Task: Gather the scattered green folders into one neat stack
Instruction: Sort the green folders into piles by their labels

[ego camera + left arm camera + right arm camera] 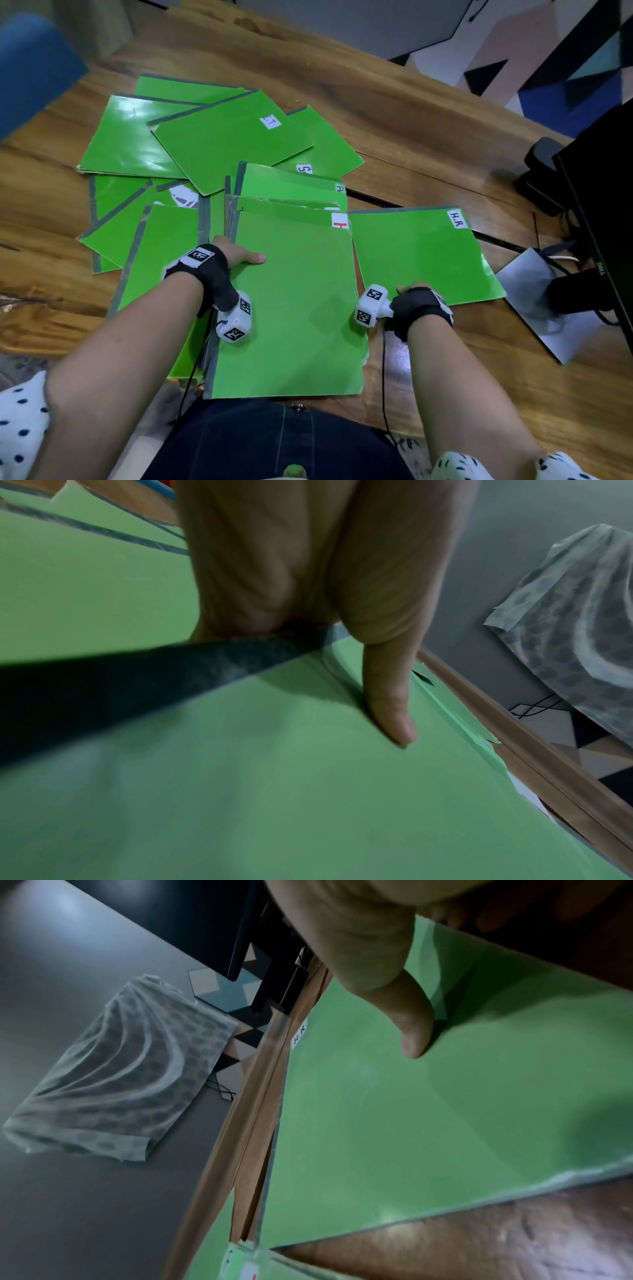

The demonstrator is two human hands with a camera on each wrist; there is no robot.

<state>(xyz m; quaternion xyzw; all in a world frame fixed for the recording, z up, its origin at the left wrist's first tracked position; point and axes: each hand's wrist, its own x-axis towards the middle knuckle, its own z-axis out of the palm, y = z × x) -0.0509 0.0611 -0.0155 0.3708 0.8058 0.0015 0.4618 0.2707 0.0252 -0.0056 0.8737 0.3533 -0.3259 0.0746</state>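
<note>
A stack of green folders [294, 301] lies in front of me on the wooden table [411, 120]; its top folder carries a white tag with red lettering. My left hand [241, 256] grips the stack's taped left edge, thumb [390, 715] flat on top. To the right lies a single folder marked H.R [421, 253]. My right hand [412, 289] pinches its near edge, thumb [411, 1026] on the H.R folder [445, 1110], fingers underneath. Several more folders [219, 144] lie fanned and overlapping at the back left.
A black monitor [603, 212] with its stand and cables occupies the right edge. A white sheet [548, 318] lies under the stand. A blue object [30, 68] sits at the far left. The table's near edge is against my lap.
</note>
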